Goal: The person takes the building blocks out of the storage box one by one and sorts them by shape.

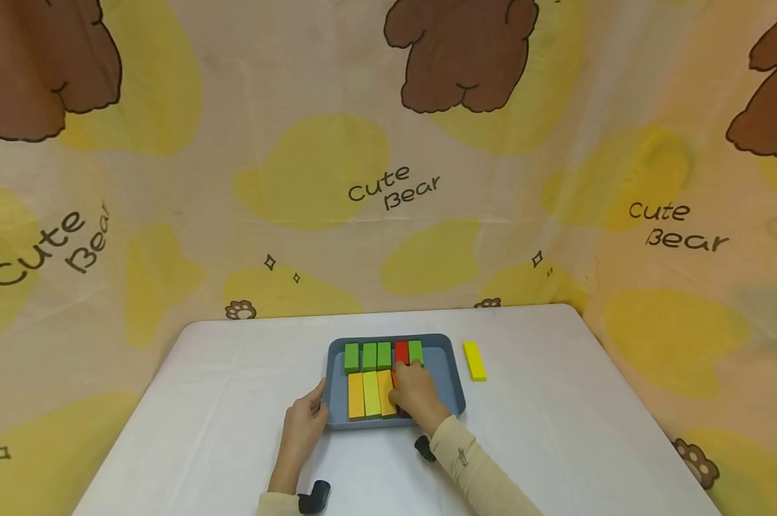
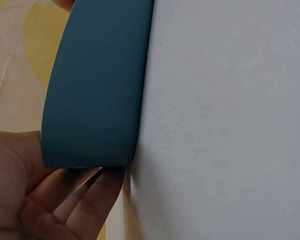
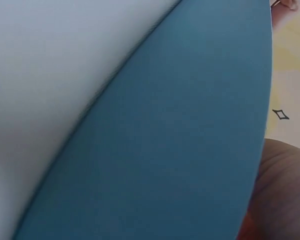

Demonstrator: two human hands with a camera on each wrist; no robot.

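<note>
A blue-grey tray [image 1: 446, 380] lies on the white table, holding two rows of coloured blocks. At its left edge my left hand [image 1: 307, 423] grips the wall, with fingers [image 2: 97, 200] against the outside. My right hand [image 1: 417, 390] reaches over the front rim and pinches a red-orange block [image 1: 394, 380], mostly hidden under the fingers. Left of it in the front row are an orange block [image 1: 356, 395], a yellow-green block [image 1: 372, 394] and another orange block [image 1: 385, 387]. The back row has several green blocks [image 1: 369, 356] and a red block [image 1: 401, 351].
A yellow block [image 1: 474, 360] lies on the table [image 1: 543, 416] to the right of the tray. Behind the table hangs a cloth [image 1: 311, 265] printed with bears. Black wrist devices [image 1: 315, 497] sit near both sleeves.
</note>
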